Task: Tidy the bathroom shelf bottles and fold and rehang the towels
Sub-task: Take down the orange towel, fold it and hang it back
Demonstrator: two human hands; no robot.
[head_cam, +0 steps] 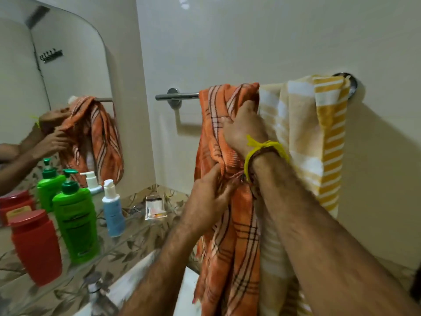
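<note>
Together, left hand [210,190] and right hand [245,126] grip one orange plaid towel [230,236] beside one yellow striped towel [305,137]; three bottles stand on the shelf [127,233].

Bare rail [182,96] left of towels [230,133]

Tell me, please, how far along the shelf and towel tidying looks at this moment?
Done, apparently: the red bottle, green pump bottle and blue bottle stand upright in a row on the glass shelf, and the yellow striped towel hangs on the towel bar. In hand: both hands, left and right, grip the orange plaid towel, bunched on the bar. Left: straightening it.
</note>
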